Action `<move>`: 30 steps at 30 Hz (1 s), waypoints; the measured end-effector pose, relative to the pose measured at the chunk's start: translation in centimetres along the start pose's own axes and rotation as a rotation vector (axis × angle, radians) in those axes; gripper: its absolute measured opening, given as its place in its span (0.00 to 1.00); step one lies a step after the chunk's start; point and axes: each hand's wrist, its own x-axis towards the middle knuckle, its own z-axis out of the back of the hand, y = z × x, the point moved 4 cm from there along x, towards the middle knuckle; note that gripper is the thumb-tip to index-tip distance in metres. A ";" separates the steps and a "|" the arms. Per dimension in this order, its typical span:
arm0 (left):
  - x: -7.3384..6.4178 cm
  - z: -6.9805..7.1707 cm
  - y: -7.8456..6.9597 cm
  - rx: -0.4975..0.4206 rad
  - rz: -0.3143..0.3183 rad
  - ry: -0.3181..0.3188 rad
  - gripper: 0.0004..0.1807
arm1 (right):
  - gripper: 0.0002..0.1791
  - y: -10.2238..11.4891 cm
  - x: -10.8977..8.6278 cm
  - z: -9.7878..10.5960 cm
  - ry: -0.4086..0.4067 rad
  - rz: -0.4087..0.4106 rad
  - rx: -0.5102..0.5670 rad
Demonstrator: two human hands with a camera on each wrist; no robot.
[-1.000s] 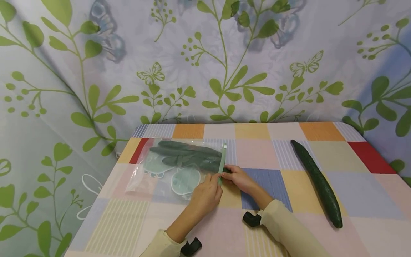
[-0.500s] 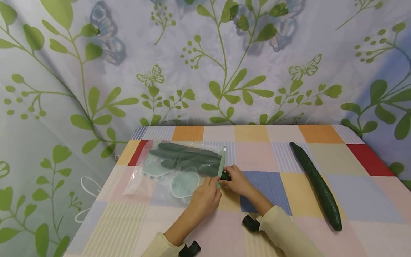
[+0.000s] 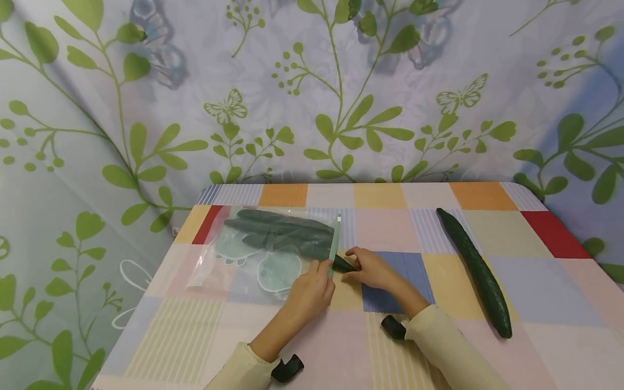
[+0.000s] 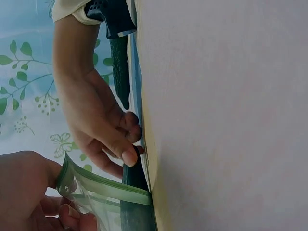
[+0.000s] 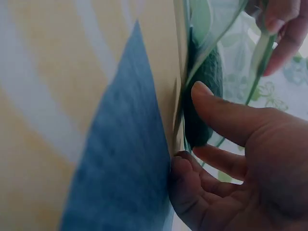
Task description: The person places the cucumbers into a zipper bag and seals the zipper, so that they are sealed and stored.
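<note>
A clear zip bag [image 3: 207, 273] with a green zip strip [image 3: 335, 238] lies on the left of the table, printed with pale green shapes. Several dark green cucumbers [image 3: 292, 233] show through it. One cucumber's end [image 3: 343, 264] sticks out of the bag's mouth. My left hand [image 3: 312, 292] pinches the lower end of the mouth; the left wrist view shows the zip edge [image 4: 106, 187] held up. My right hand [image 3: 372, 269] is at the protruding end. In the right wrist view its thumb lies along the cucumber [image 5: 197, 125], with a finger at the tip.
Another cucumber [image 3: 475, 273] lies bare on the right side of the table. A patchwork cloth [image 3: 546, 303] covers the tabletop. A leaf-patterned curtain [image 3: 273, 108] hangs behind the far edge. Each wrist wears a black device [image 3: 287, 368].
My right hand has moved a little to the right, away from the bag's mouth, and more of the cucumber's end shows. My left hand stays at the zip edge.
</note>
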 end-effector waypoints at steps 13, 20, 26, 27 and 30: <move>0.3 0.0 -0.1 -0.010 -0.001 0.017 0.17 | 0.13 0.2 1.4 0.1 -0.094 0.058 0.014; 0.1 0.0 0.2 -0.018 0.026 0.034 0.18 | 0.10 0.3 2.8 -1.8 -0.033 -0.055 0.329; 0.1 -0.1 0.1 -0.011 0.007 -0.008 0.18 | 0.11 0.9 3.6 -2.6 -0.074 -0.085 0.452; 0.1 -0.1 0.1 -0.008 0.003 -0.015 0.18 | 0.12 1.0 3.7 -2.7 -0.083 -0.096 0.455; 0.1 0.0 0.1 0.006 -0.013 -0.039 0.18 | 0.14 0.9 4.0 -2.7 -0.131 -0.111 0.407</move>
